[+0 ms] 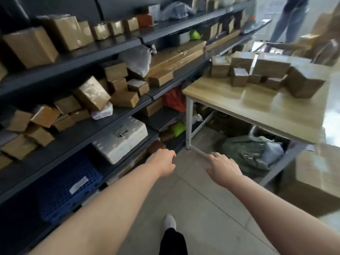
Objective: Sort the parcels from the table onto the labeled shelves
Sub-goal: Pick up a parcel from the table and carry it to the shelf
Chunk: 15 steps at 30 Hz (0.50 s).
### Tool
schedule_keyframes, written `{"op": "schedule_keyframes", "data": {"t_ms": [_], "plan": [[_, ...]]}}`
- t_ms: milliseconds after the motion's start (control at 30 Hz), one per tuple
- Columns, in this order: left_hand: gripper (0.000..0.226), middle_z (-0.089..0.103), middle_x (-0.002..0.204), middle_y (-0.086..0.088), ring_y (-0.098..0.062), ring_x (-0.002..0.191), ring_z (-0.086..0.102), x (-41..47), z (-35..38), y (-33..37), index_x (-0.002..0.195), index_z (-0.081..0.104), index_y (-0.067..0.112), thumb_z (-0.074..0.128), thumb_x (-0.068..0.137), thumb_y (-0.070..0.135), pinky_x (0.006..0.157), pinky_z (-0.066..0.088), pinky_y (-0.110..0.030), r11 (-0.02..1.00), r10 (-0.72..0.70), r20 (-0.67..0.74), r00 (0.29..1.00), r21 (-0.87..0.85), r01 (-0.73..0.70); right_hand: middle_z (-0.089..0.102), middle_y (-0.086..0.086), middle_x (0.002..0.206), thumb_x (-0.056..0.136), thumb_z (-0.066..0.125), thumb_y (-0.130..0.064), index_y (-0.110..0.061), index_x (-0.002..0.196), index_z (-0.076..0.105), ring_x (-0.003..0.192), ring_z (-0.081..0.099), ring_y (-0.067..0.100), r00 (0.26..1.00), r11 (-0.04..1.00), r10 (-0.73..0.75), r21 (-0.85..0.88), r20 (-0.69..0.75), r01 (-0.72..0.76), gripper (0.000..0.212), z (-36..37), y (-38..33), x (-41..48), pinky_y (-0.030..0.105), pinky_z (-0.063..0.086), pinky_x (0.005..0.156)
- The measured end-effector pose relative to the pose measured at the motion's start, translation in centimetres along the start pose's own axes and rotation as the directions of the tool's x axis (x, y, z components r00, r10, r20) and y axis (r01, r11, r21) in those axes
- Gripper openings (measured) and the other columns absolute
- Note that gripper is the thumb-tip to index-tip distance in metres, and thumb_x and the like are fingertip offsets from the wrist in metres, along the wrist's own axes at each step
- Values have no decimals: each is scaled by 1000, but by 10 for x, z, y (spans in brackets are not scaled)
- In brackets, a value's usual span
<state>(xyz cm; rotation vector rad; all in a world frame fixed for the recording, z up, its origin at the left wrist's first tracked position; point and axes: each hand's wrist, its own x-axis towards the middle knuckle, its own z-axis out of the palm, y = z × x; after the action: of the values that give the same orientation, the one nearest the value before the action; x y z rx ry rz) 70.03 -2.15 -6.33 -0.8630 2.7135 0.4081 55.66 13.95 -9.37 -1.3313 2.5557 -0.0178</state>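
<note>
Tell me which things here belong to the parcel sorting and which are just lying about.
Job: brown parcels on the wooden table; dark shelves; left hand and right hand, both empty.
Lying about: blue crate; white foam box; green sack under the table; large carton on the floor.

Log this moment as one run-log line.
left hand: empty | right hand: empty, fingers spread | parcels: clustered at far side of table | shelves: at left, stocked
</note>
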Motion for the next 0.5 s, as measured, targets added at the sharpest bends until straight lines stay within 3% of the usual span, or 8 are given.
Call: {"op": "schedule_keyframes", "data": {"t_ms": [267,500], "plan": [[42,51,138,-2,-23,126,48,154,-51,28,138,49,24,54,96,31,95,44,-37,982,187,-8,982,-18,-187,40,-3,146,93,50,-34,-28,145,37,132,42,24,975,975,219,46,-41,-217,54,-31,57,99,39,39,101],[46,53,137,-4,-24,123,51,272,-94,44,139,48,23,57,94,31,94,46,-37,955,294,45,955,13,-295,43,-5,143,92,51,-36,-29,142,40,128,46,22,909,909,410,119,-70,-400,51,-52,97,155,38,43,96]]}}
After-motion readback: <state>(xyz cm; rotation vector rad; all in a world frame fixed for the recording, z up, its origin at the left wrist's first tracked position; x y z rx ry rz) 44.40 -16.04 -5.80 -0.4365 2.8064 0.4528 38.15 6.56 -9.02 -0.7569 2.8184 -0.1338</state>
